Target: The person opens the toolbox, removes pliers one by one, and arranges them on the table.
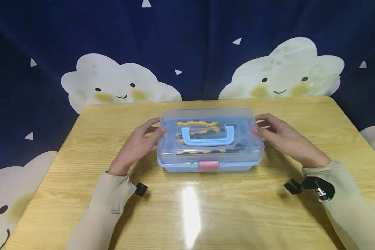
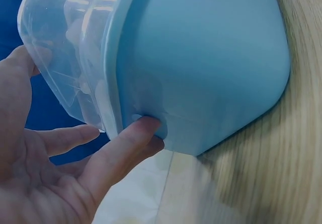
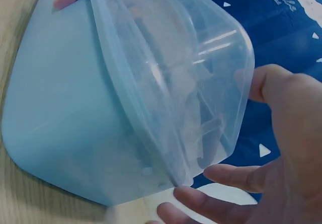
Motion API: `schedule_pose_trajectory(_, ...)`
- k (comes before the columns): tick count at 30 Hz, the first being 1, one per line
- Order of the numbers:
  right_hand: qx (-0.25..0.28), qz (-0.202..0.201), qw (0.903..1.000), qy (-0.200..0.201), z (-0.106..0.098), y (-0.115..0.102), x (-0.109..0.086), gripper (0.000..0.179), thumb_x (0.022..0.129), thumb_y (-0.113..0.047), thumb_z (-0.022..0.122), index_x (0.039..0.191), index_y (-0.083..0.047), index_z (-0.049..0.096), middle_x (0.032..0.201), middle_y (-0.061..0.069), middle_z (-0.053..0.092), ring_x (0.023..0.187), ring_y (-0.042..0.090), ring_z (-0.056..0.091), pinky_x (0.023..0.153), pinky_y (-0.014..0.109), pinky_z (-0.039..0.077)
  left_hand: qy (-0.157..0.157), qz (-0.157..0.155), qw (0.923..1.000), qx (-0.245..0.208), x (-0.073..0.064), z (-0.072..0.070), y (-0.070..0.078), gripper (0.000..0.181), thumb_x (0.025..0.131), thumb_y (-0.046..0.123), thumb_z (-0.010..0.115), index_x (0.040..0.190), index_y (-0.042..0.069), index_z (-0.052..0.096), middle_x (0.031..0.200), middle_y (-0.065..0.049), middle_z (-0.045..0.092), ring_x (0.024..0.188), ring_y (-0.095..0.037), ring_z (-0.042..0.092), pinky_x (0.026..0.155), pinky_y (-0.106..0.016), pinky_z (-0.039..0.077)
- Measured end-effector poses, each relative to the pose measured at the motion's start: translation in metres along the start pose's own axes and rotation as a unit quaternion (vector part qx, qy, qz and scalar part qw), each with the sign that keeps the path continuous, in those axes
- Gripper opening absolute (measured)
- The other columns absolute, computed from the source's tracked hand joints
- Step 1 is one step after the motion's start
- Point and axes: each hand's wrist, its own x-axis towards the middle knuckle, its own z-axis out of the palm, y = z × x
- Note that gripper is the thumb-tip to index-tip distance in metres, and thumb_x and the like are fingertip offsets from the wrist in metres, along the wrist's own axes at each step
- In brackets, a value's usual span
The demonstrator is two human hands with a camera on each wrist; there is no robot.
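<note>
A plastic storage box (image 1: 209, 139) sits on the wooden table, its clear lid down over a light blue base. On top of the lid lies a blue carry handle (image 1: 208, 141), and a pink latch (image 1: 208, 166) marks the front side. Through the lid show several yellow-and-black striped items (image 1: 197, 123). My left hand (image 1: 141, 143) holds the box's left end, thumb at the lid's edge and fingertips against the blue side wall (image 2: 211, 68). At the opposite end my right hand (image 1: 279, 137) grips likewise, its thumb on the lid (image 3: 221, 58) and its fingers by the far corner.
The wooden table (image 1: 237, 208) reaches back to a dark blue curtain (image 1: 200, 41) printed with smiling clouds. Small black devices are strapped at the left wrist (image 1: 141, 189) and the right wrist (image 1: 293, 186).
</note>
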Motion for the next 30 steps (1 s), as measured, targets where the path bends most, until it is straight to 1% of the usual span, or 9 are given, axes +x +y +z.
schedule_pose_trajectory(3,0.001,-0.016,0.9994,0.030,0.001,-0.005,0.001,0.060,0.103,-0.052,0.058,0.151,-0.020,0.043,0.149,0.012,0.054,0.134,0.035,0.056,0.104,0.043,0.049,0.002,-0.004,1.0000,-0.002,0.000,-0.001,-0.003,0.067,0.101,0.057,0.059,0.158,0.026,0.042,0.145,-0.016,0.059,0.119,-0.033,0.071,0.092,-0.039,0.066)
schedule_pose_trajectory(6,0.007,-0.026,0.9973,0.068,0.002,-0.010,-0.002,0.056,0.102,-0.048,0.062,0.147,-0.019,0.049,0.149,0.011,0.054,0.136,0.036,0.055,0.102,0.031,0.049,0.005,-0.005,0.9999,-0.012,0.001,-0.001,-0.004,0.067,0.100,0.057,0.060,0.158,0.026,0.042,0.147,-0.015,0.057,0.120,-0.032,0.070,0.093,-0.039,0.065)
schedule_pose_trajectory(11,0.010,-0.033,0.9892,0.143,0.006,-0.020,-0.011,0.053,0.101,-0.047,0.064,0.142,-0.017,0.053,0.146,0.007,0.055,0.136,0.027,0.054,0.113,0.038,0.052,0.002,-0.003,0.9998,-0.017,0.003,0.000,-0.004,0.069,0.100,0.058,0.060,0.157,0.025,0.042,0.149,-0.014,0.056,0.122,-0.032,0.069,0.095,-0.041,0.065)
schedule_pose_trajectory(12,0.015,-0.042,0.9865,0.157,0.007,-0.022,-0.014,0.051,0.101,-0.045,0.064,0.142,-0.016,0.054,0.145,0.006,0.055,0.135,0.023,0.054,0.115,0.035,0.051,-0.001,-0.003,0.9998,-0.019,0.003,0.000,-0.003,0.068,0.100,0.057,0.060,0.158,0.025,0.042,0.149,-0.014,0.056,0.122,-0.032,0.069,0.095,-0.042,0.064)
schedule_pose_trajectory(14,0.021,-0.065,0.9807,0.183,0.011,-0.028,-0.019,0.044,0.101,-0.037,0.066,0.139,-0.015,0.057,0.141,0.001,0.056,0.131,0.014,0.054,0.113,0.018,0.049,-0.009,-0.001,0.9997,-0.025,0.003,-0.002,-0.002,0.069,0.100,0.057,0.060,0.158,0.025,0.040,0.152,-0.013,0.053,0.124,-0.032,0.069,0.096,-0.042,0.064)
schedule_pose_trajectory(17,0.030,-0.118,0.9702,0.209,0.019,-0.036,-0.026,0.035,0.100,-0.022,0.069,0.133,-0.013,0.063,0.131,-0.008,0.058,0.122,-0.002,0.055,0.098,-0.003,0.043,-0.015,0.006,0.9993,-0.035,0.001,-0.005,0.000,0.069,0.101,0.053,0.061,0.159,0.023,0.038,0.155,-0.011,0.049,0.123,-0.033,0.068,0.097,-0.044,0.064)
schedule_pose_trajectory(22,0.053,-0.213,0.9486,0.228,0.031,-0.048,-0.037,0.029,0.095,-0.001,0.069,0.124,-0.005,0.067,0.121,-0.014,0.060,0.118,-0.005,0.058,0.104,0.003,0.047,-0.015,0.022,0.9974,-0.067,-0.002,-0.010,0.000,0.062,0.105,0.048,0.056,0.157,0.017,0.042,0.155,-0.011,0.050,0.122,-0.037,0.070,0.094,-0.047,0.065)
schedule_pose_trajectory(27,0.090,-0.276,0.9281,0.233,0.041,-0.058,-0.045,0.025,0.090,0.014,0.066,0.114,0.006,0.068,0.118,-0.003,0.064,0.114,0.007,0.064,0.103,0.012,0.054,-0.028,0.035,0.9941,-0.099,-0.003,-0.012,0.000,0.058,0.110,0.046,0.045,0.156,0.010,0.044,0.157,-0.013,0.051,0.127,-0.038,0.067,0.088,-0.043,0.067)
schedule_pose_trajectory(30,0.103,-0.304,0.9185,0.231,0.046,-0.062,-0.049,0.026,0.085,0.020,0.066,0.109,0.010,0.068,0.118,0.001,0.065,0.114,0.011,0.064,0.101,0.016,0.057,-0.030,0.033,0.9936,-0.104,-0.004,-0.013,0.000,0.057,0.110,0.045,0.046,0.156,0.011,0.044,0.157,-0.012,0.051,0.128,-0.038,0.067,0.086,-0.041,0.067)
